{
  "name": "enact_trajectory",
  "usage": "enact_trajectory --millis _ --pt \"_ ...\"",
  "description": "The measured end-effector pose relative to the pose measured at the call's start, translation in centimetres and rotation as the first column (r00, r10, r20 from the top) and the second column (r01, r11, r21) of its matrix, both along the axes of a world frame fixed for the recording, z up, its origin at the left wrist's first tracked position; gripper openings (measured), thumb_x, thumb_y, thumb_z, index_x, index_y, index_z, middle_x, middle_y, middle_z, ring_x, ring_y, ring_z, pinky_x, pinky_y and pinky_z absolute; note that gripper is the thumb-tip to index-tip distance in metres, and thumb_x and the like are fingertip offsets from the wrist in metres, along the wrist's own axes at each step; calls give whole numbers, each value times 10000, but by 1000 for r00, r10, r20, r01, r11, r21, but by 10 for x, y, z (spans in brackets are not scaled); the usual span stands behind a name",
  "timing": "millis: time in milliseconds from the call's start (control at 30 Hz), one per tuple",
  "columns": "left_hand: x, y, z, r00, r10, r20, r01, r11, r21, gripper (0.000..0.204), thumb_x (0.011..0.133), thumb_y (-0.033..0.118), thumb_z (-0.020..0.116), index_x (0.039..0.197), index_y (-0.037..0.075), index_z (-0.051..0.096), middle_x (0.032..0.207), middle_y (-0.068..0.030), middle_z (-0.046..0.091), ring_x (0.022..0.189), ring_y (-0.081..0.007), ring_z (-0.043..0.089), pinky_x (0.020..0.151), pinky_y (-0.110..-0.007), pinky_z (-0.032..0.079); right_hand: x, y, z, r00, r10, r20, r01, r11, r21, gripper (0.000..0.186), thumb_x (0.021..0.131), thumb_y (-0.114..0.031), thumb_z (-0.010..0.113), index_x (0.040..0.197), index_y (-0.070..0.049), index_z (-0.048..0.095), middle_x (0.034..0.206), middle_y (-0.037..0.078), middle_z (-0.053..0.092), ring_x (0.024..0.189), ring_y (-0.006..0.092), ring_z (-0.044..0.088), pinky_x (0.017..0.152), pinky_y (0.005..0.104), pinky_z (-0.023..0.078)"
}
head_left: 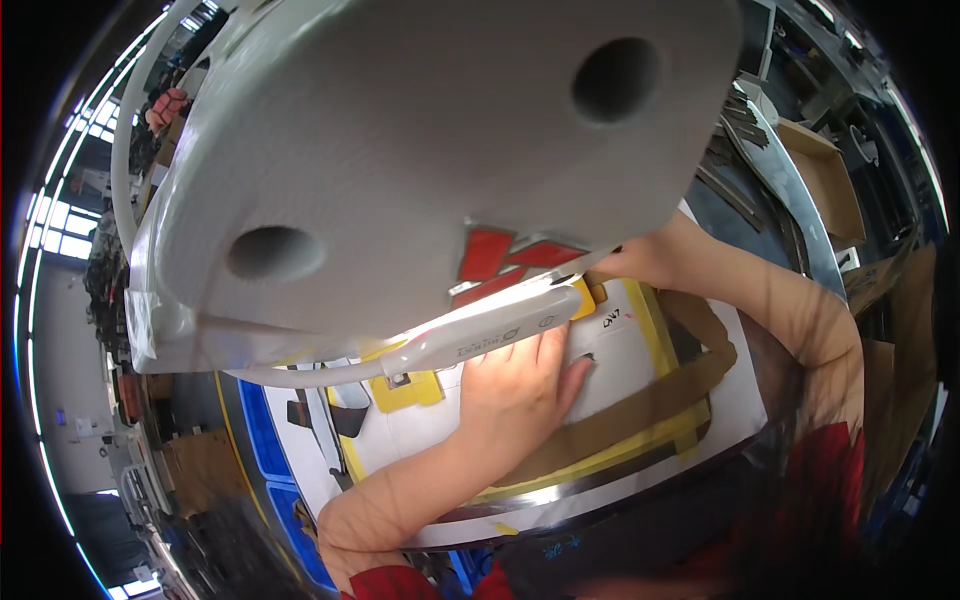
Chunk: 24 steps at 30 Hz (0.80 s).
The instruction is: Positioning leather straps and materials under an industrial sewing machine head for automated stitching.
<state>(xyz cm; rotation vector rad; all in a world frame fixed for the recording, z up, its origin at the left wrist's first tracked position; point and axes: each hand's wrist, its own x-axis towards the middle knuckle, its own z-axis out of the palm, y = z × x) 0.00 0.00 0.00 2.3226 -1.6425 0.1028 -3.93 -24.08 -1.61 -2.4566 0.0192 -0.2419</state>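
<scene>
a large white moulded panel with 2 round holes fills the upper half of the view, tilted up over the bench; one hole sits near 2 o'clock on it, the other near 8 o'clock, and red angular shapes mark its lower edge toward 5 o'clock. along that lower edge runs a long white trim strip, slanting from 8 o'clock up to 2 o'clock. the left hand lies just below the strip at the centre of the view, palm down, fingers spread flat and apart on the white sheet of the bench, its fingertips at the strip's underside; it clamps nothing. the right hand reaches in from 3 o'clock, its forearm crossing the bench, and its fingers vanish under the panel's edge, so whether its grip is closed on the panel cannot be told. the bench top shows yellow tape outlines and brown tape bands. blue crates stand at 7 o'clock beside the bench, and cardboard boxes lie at 2 o'clock, well apart from the hands.
</scene>
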Motion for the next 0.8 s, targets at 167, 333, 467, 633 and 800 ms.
enact_trajectory --millis 167,333,467,633,800 --pt "-2 -8 0 999 22 39 -22 1000 10 654 785 354 742 1310 21 539 1267 -118 582 1108 -302 567 887 -424 426 -10 -3 30 988 6 -154 -1 999 33 275 765 -298 745 834 -40 684 718 109 672 665 279 655 632 362 503" --pt "0 -8 3 999 -1 32 1 1000 -4 621 779 347 745 1258 -4 561 1239 -128 588 1073 -304 572 875 -418 421 -54 -60 67 867 -171 -468 202 979 17 296 780 -336 740 873 -63 670 728 65 645 711 219 655 652 358 501" --pt "-1 -8 2 1000 1 19 -1 1000 -9 614 776 347 747 1237 -15 565 1215 -129 586 1068 -307 570 869 -418 419 -69 -84 65 910 -387 -150 293 854 -430 186 804 -234 725 879 -75 663 757 67 619 708 224 625 659 338 497" --pt "1 -7 0 999 -14 33 15 999 -40 617 776 354 747 1242 -8 563 1215 -132 579 1066 -306 568 865 -420 420 11 -77 32 938 -38 345 182 900 -396 123 820 -186 675 890 -86 669 853 91 643 788 291 639 709 385 518" --pt "-2 -10 1 1000 24 -4 -24 999 -35 619 810 399 717 1274 21 558 1089 -142 621 949 -295 619 777 -417 452 92 -84 8 960 -104 258 245 756 -607 170 836 -238 644 774 -87 693 837 112 684 810 293 688 693 407 552"
